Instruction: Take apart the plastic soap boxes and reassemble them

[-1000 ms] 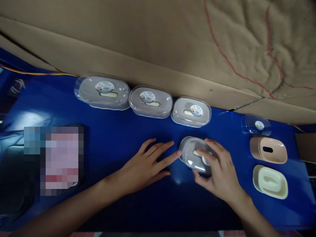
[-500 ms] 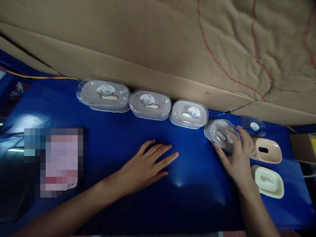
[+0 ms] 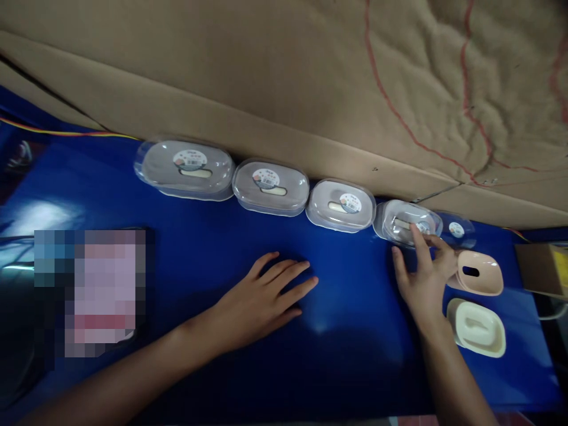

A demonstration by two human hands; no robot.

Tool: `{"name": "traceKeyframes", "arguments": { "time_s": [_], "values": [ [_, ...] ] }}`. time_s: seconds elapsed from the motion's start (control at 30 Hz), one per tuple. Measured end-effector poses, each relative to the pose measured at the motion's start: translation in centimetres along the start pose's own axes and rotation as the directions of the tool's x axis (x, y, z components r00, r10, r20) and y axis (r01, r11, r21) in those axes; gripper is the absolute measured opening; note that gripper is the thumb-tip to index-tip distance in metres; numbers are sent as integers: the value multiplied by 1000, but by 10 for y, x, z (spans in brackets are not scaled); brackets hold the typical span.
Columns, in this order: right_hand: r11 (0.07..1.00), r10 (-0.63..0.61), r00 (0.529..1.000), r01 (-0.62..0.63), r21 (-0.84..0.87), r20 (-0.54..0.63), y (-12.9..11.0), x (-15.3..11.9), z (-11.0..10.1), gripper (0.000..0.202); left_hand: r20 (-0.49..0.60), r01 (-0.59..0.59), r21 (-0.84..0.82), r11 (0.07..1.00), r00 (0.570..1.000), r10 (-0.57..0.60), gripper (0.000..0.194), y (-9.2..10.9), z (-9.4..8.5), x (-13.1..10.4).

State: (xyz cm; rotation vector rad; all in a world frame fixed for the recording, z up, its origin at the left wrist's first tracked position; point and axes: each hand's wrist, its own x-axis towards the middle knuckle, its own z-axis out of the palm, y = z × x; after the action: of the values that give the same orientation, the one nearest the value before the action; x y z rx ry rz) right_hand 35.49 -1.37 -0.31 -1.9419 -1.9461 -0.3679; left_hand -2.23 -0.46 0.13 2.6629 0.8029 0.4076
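My left hand (image 3: 270, 296) lies flat on the blue tabletop (image 3: 346, 355), fingers spread and holding nothing. My right hand (image 3: 425, 278) is at the fourth lidded soap box (image 3: 403, 222) in the back row. Its index fingertip touches the clear lid; the thumb is apart from the box's front, and the other fingers curl by its right end. To the left stand three similar boxes with round stickers: a far-left box (image 3: 186, 168), a second box (image 3: 270, 189) and a third box (image 3: 340, 207). A loose clear lid (image 3: 457, 229) lies behind my right hand.
At the right are a peach tray with a slot (image 3: 483, 275) and a cream dish (image 3: 481, 328). A cardboard wall (image 3: 266, 89) runs along the back. A blurred-out flat object (image 3: 104, 290) lies at the left. A small carton (image 3: 536, 269) stands at the right edge.
My right hand has moved the fourth soap box back and right, closer in line with the row, and the thumb has come off it. My left hand has stayed still.
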Motion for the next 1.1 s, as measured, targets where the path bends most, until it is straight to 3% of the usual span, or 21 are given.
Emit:
{"name": "traceKeyframes", "arguments": {
  "time_s": [0.3, 0.67, 0.97, 1.1],
  "values": [
    [998, -37, 995, 41, -41, 89, 1, 15, -8, 60, -3, -8, 0, 1000, 1000, 8, 44, -1, -1, 0],
    [987, -150, 954, 160, -18, 260, 8, 50, -19, 58, -23, -31, 24, 999, 999, 32, 44, -1, 0, 0],
    [986, -167, 964, 167, 17, 208, 8, 42, -8, 62, -22, -22, 10, 1000, 999, 22, 43, -2, 0, 2],
    [993, -108, 976, 95, 75, 187, 35, 44, -24, 72, -19, -18, -1, 1000, 1000, 18, 42, -2, -1, 2]
  ]
}}
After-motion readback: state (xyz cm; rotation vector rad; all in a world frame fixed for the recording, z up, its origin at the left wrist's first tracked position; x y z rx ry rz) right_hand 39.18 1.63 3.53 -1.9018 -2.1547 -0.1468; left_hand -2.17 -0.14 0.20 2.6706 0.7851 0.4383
